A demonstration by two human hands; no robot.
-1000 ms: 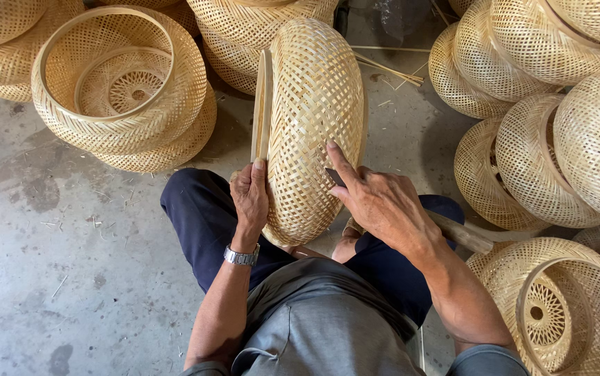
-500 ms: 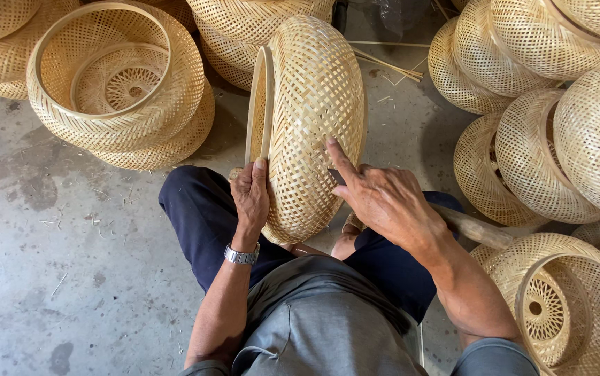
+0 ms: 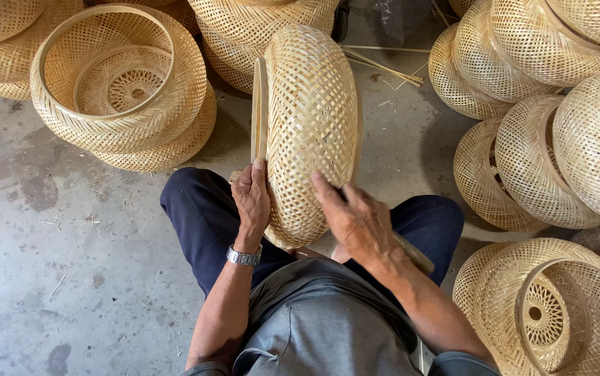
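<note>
Nearest, left hand (image 3: 252, 202) clamped on the rim band of a woven bamboo basket (image 3: 314, 125) standing on edge over the lap, right hand (image 3: 356, 219) pressed to its weave, fingers spread. Beyond, stacked open baskets (image 3: 122, 90) at left on concrete floor (image 3: 49, 278). More basket piles (image 3: 544, 139) at right.

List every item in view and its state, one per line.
Woven basket: on edge over the lap, gripped at its rim.
Left hand: closed on the basket rim.
Right hand: fingers spread against the weave.
Wristwatch: on the left wrist.
Stacked baskets: nested, openings up, on the floor.
</note>
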